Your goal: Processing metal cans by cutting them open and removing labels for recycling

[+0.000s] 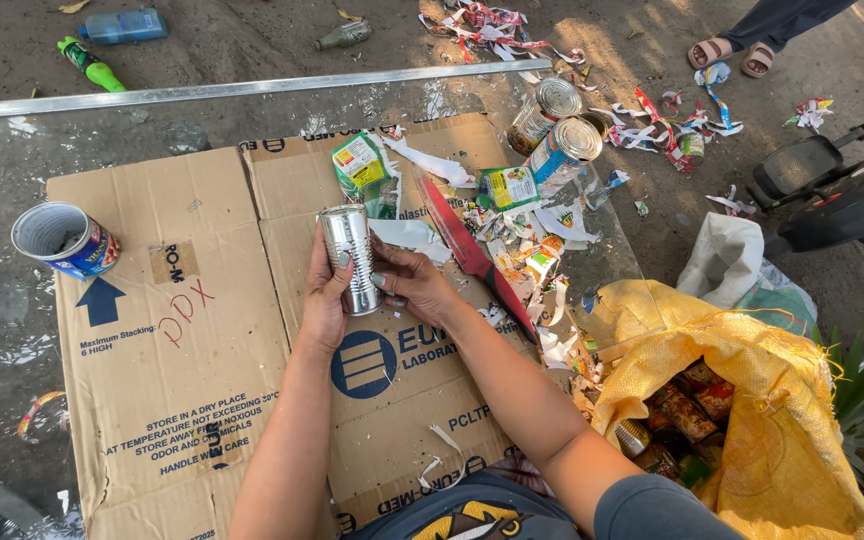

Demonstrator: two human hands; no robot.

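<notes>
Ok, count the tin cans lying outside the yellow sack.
4: a bare can in both hands, a labelled one open at the cardboard's left edge, and two beyond the scraps. More may be hidden.

Right of the right hand point(414, 285), the yellow sack point(752, 400) runs off the bottom edge, most cans inside buried. Far beyond the hands, a bystander point(752, 40) shows only sandalled feet. The left hand point(324, 300) covers the bare can's point(352, 258) lower side.
</notes>
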